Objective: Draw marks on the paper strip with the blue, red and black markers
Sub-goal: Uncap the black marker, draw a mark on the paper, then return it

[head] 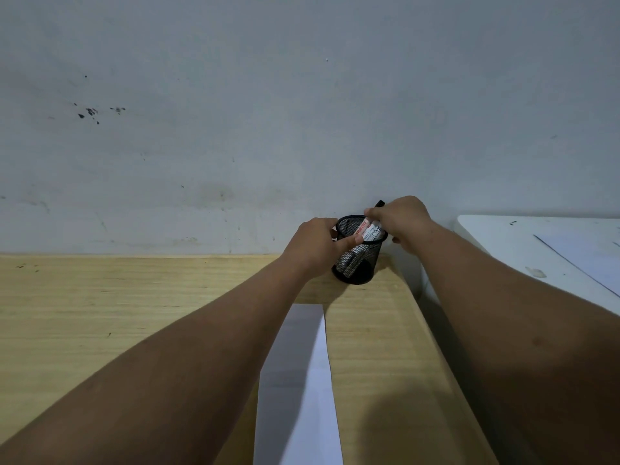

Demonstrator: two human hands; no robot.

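A black mesh pen cup (359, 266) stands at the far right corner of the wooden table, against the wall. My left hand (313, 245) wraps the cup's left side and steadies it. My right hand (401, 218) reaches over the rim and pinches a marker (369, 229) with a white barrel and red print, which leans in the cup. A black cap pokes out above my fingers. More markers show dimly through the mesh. The white paper strip (297, 380) lies lengthwise on the table between my forearms, with no marks that I can see.
The wooden table (134, 313) ends at a right edge just past the cup. Beyond a narrow gap stands a white table (503, 243) with a paper sheet (590, 260) on it. A grey wall rises right behind the cup.
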